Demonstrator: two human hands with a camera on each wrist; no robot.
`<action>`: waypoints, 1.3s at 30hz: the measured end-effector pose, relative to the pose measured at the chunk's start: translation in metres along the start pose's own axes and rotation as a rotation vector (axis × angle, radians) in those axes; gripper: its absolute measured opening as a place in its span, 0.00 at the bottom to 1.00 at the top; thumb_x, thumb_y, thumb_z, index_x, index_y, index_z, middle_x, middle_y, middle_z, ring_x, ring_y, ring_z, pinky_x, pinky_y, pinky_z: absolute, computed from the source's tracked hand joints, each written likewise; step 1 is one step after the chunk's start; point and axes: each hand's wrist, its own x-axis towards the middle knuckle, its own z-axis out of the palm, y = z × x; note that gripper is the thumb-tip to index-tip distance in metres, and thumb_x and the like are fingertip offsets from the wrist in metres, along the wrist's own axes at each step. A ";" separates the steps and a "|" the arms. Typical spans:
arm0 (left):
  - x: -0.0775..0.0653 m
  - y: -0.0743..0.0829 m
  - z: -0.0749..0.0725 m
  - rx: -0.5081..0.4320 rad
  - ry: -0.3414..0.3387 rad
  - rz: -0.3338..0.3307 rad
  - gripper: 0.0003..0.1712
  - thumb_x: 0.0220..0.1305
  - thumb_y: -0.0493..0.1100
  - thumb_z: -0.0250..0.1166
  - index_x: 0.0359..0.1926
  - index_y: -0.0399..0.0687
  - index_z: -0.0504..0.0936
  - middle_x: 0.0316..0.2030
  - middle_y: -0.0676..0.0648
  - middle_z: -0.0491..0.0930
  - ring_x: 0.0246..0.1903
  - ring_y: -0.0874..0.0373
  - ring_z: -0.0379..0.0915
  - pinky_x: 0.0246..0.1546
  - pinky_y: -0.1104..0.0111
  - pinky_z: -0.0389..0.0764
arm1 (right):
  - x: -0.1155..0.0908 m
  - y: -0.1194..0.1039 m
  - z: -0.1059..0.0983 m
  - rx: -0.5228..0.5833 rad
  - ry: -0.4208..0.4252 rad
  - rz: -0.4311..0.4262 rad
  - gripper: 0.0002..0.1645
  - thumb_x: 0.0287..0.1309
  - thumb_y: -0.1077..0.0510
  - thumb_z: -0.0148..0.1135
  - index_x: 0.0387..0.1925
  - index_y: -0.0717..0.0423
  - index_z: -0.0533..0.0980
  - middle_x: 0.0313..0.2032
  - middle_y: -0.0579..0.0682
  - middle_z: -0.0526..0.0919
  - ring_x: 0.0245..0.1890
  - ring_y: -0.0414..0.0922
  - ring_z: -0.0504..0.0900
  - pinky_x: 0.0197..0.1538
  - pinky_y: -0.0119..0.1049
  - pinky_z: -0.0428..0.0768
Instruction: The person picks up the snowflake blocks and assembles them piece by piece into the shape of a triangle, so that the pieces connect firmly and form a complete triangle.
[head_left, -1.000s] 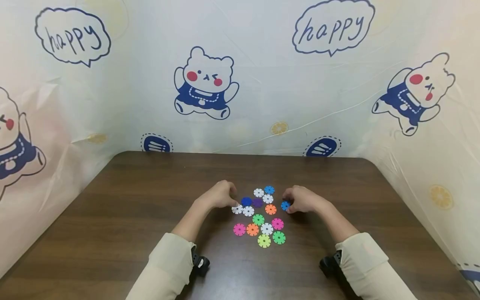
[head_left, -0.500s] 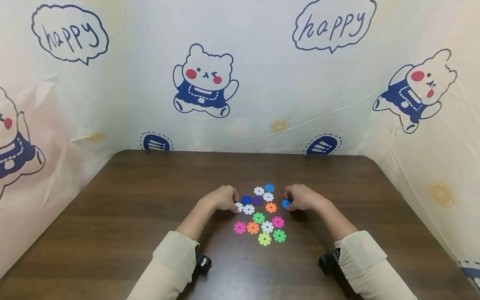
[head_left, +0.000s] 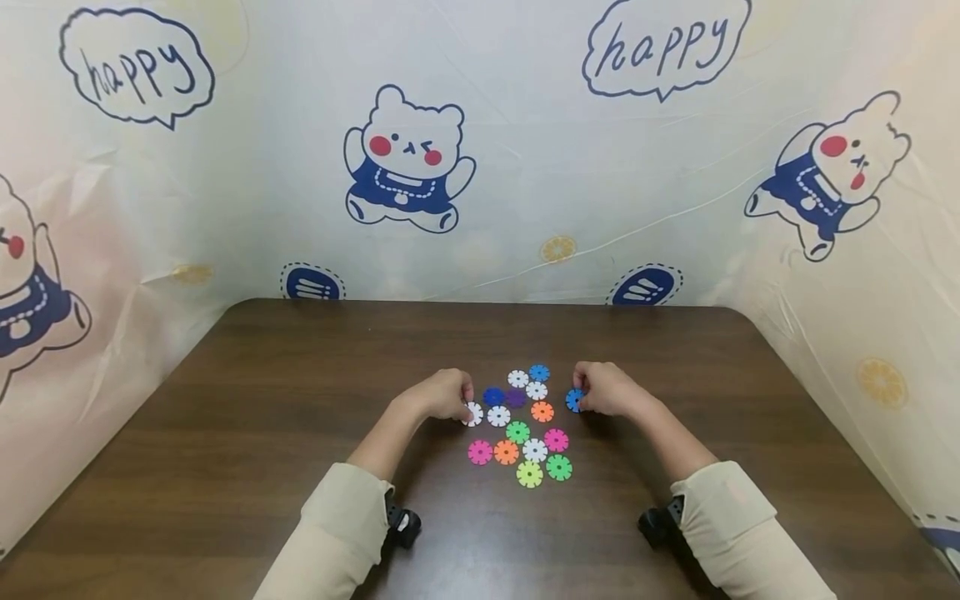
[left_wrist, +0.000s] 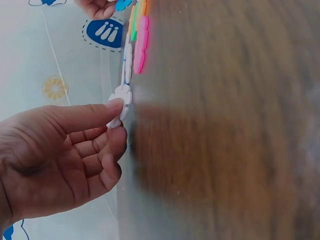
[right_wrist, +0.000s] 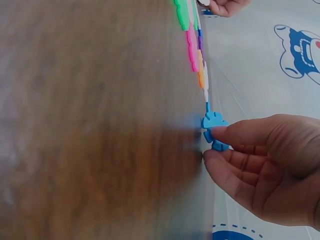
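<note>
Between thumb and fingers my left hand (head_left: 442, 394) pinches a white notched disc (left_wrist: 121, 95), tilted up from the table in the left wrist view. On the other side of the scattered discs, my right hand (head_left: 609, 388) pinches a blue notched disc (right_wrist: 215, 122), also tilted. Closest to the left hand lie another white disc (head_left: 498, 417) and a dark blue disc (head_left: 493, 397). An orange disc (head_left: 542, 412) and a second light blue disc (head_left: 539, 372) lie nearest the right hand. Part of each held disc is covered by the fingers.
Several more flat discs lie on the brown table (head_left: 300, 375), among them a purple one (head_left: 515, 398), a pink one (head_left: 480, 452), a green one (head_left: 558, 467) and a yellow one (head_left: 529, 474). A printed curtain (head_left: 525, 192) stands behind the table.
The left hand has taken hold of the white disc and shifted it slightly left, tilting it up. The right hand keeps its blue disc and has moved slightly away from the person.
</note>
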 end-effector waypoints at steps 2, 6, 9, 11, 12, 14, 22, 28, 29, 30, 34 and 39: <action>-0.002 -0.002 -0.001 -0.030 0.021 0.002 0.11 0.49 0.33 0.70 0.27 0.41 0.74 0.20 0.48 0.72 0.20 0.59 0.66 0.20 0.70 0.68 | -0.001 0.001 -0.001 0.031 0.009 -0.018 0.10 0.48 0.69 0.63 0.31 0.57 0.71 0.23 0.51 0.72 0.23 0.45 0.71 0.26 0.34 0.72; -0.005 -0.003 -0.004 -0.060 0.105 0.016 0.09 0.51 0.32 0.68 0.30 0.40 0.75 0.20 0.48 0.73 0.19 0.59 0.69 0.20 0.70 0.70 | -0.003 0.002 0.000 0.146 0.046 -0.042 0.08 0.48 0.72 0.57 0.30 0.59 0.72 0.23 0.51 0.73 0.21 0.44 0.73 0.26 0.34 0.74; -0.007 -0.001 -0.005 -0.071 0.179 0.040 0.06 0.54 0.31 0.64 0.32 0.39 0.76 0.23 0.48 0.74 0.21 0.58 0.69 0.22 0.70 0.71 | -0.005 0.001 0.000 0.287 0.075 -0.053 0.07 0.49 0.73 0.56 0.31 0.62 0.72 0.24 0.52 0.75 0.22 0.44 0.76 0.28 0.35 0.78; -0.010 0.002 -0.006 -0.083 0.225 0.051 0.04 0.57 0.32 0.62 0.34 0.39 0.76 0.25 0.48 0.74 0.23 0.57 0.68 0.24 0.70 0.72 | -0.007 -0.002 0.000 0.399 0.092 -0.059 0.07 0.50 0.73 0.56 0.33 0.65 0.72 0.25 0.53 0.76 0.24 0.45 0.78 0.30 0.36 0.80; -0.011 0.003 -0.006 -0.092 0.247 0.062 0.04 0.57 0.32 0.62 0.35 0.39 0.77 0.26 0.48 0.74 0.24 0.57 0.68 0.24 0.70 0.72 | -0.008 -0.004 0.000 0.451 0.103 -0.062 0.07 0.51 0.73 0.56 0.34 0.66 0.72 0.26 0.54 0.76 0.25 0.45 0.79 0.31 0.37 0.81; -0.015 0.009 -0.007 -0.113 0.288 0.076 0.04 0.58 0.32 0.62 0.36 0.39 0.78 0.27 0.48 0.75 0.25 0.57 0.68 0.25 0.70 0.73 | -0.010 -0.008 0.001 0.539 0.127 -0.068 0.07 0.53 0.71 0.57 0.36 0.67 0.71 0.27 0.55 0.76 0.27 0.46 0.80 0.33 0.40 0.82; -0.031 0.036 -0.008 -0.201 0.396 0.178 0.02 0.57 0.36 0.65 0.33 0.42 0.80 0.25 0.51 0.76 0.23 0.58 0.69 0.22 0.71 0.74 | -0.021 -0.036 0.001 0.821 0.197 -0.071 0.12 0.53 0.70 0.60 0.40 0.71 0.70 0.29 0.58 0.76 0.32 0.56 0.82 0.36 0.42 0.81; -0.044 0.056 -0.007 -0.216 0.410 0.255 0.03 0.56 0.35 0.66 0.33 0.41 0.81 0.25 0.52 0.76 0.25 0.59 0.71 0.24 0.73 0.76 | -0.030 -0.055 -0.001 0.961 0.166 -0.076 0.11 0.55 0.69 0.59 0.41 0.69 0.70 0.30 0.57 0.77 0.29 0.49 0.82 0.40 0.45 0.80; -0.045 0.058 -0.007 -0.200 0.408 0.271 0.03 0.56 0.34 0.66 0.33 0.41 0.81 0.26 0.51 0.76 0.25 0.59 0.71 0.24 0.73 0.76 | -0.032 -0.057 -0.001 0.977 0.163 -0.083 0.12 0.56 0.69 0.59 0.41 0.69 0.69 0.29 0.56 0.77 0.28 0.47 0.81 0.41 0.46 0.80; -0.047 0.060 -0.006 -0.182 0.406 0.285 0.03 0.56 0.34 0.66 0.33 0.40 0.81 0.26 0.51 0.76 0.24 0.59 0.71 0.24 0.74 0.76 | -0.033 -0.060 -0.001 0.991 0.162 -0.089 0.12 0.56 0.69 0.59 0.41 0.69 0.69 0.29 0.56 0.77 0.27 0.46 0.81 0.41 0.46 0.79; -0.050 0.066 -0.005 -0.110 0.416 0.325 0.03 0.55 0.33 0.66 0.33 0.39 0.81 0.27 0.50 0.75 0.24 0.60 0.70 0.24 0.76 0.75 | -0.039 -0.067 -0.003 1.050 0.154 -0.107 0.11 0.56 0.69 0.57 0.41 0.69 0.69 0.28 0.55 0.77 0.26 0.44 0.81 0.40 0.43 0.80; -0.051 0.068 -0.003 -0.078 0.420 0.325 0.03 0.56 0.33 0.66 0.33 0.39 0.80 0.27 0.50 0.75 0.24 0.61 0.70 0.24 0.77 0.75 | -0.041 -0.071 -0.003 1.080 0.141 -0.100 0.10 0.57 0.69 0.57 0.40 0.68 0.69 0.28 0.55 0.79 0.26 0.42 0.80 0.37 0.37 0.81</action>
